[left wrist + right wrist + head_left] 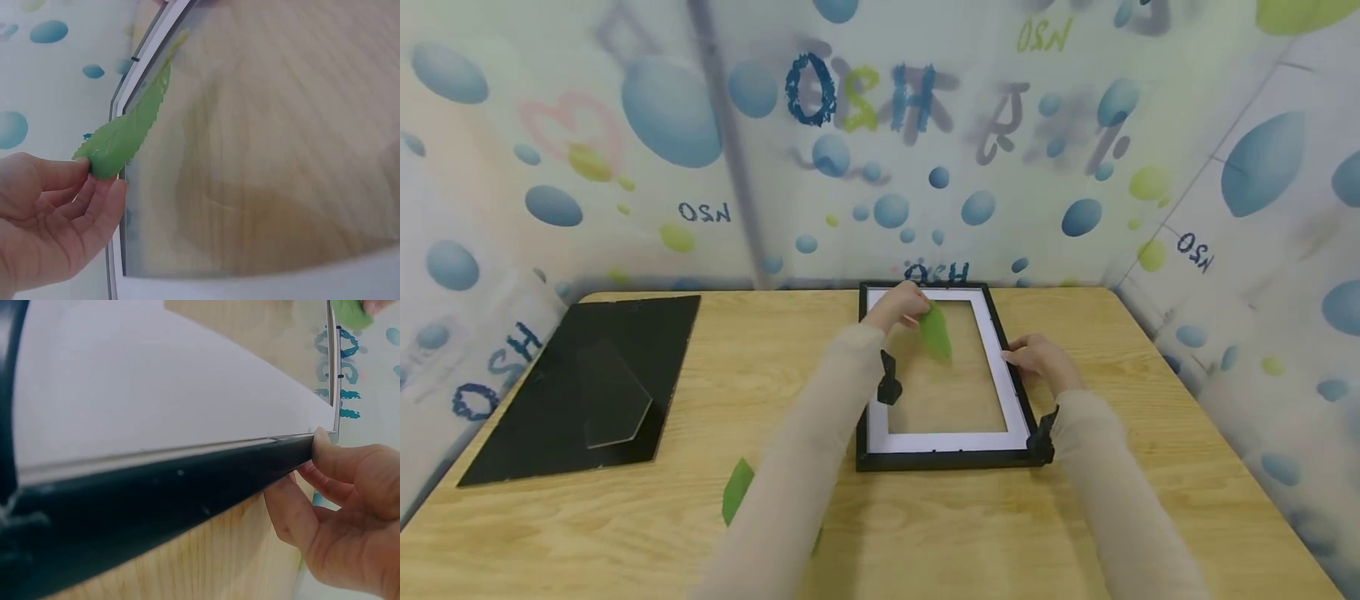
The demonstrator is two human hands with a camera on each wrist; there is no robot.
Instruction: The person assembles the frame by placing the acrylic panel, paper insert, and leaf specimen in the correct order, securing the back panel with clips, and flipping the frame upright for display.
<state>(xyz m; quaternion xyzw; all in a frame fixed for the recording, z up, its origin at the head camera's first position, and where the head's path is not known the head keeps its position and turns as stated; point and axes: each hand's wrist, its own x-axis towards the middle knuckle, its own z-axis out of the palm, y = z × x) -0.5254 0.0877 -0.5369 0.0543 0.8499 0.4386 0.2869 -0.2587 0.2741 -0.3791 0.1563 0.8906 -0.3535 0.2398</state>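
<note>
A green leaf [935,332] with a toothed edge hangs from my left hand [898,307], its tip pinched between thumb and fingers. In the left wrist view the leaf [130,131] shows its stalk pointing away from the left hand [59,215], over the glass. Below it lies a black picture frame [947,461] with a white mat [1003,392] around a see-through middle. My right hand [1041,360] grips the frame's right side, and in the right wrist view its thumb lies on top of the black edge [250,462] with fingers beneath.
On the left of the wooden table [760,358] lies a black backing board [617,333] with a stand flap [613,408]. A second green leaf [737,490] lies near the front, partly covered by my left sleeve. Patterned walls [880,183] enclose the table's back and sides.
</note>
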